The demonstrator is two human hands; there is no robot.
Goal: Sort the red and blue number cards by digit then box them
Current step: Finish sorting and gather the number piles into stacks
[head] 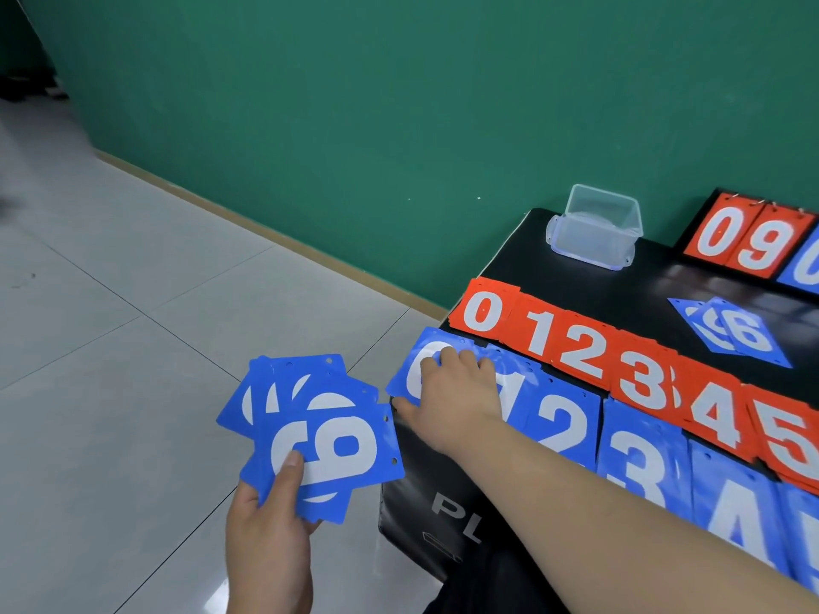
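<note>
My left hand (266, 525) holds a fan of several blue number cards (310, 432) out over the floor, thumb on top; a 9 or 6 faces up. My right hand (452, 396) lies on the blue 0 card (414, 367) at the table's left corner, fingers on its top and thumb at its near edge. A row of red cards runs 0 (483, 310), 1, 2, 3, 4, 5 to the right. In front of it lie blue cards 1, 2 (563, 425), 3, 4.
A clear plastic box (596, 226) stands at the back of the black table (642, 281). Loose blue cards (735, 332) lie to the right. A flip scoreboard (749, 237) showing red 0 and 9 stands at the back right. Tiled floor and a green wall are on the left.
</note>
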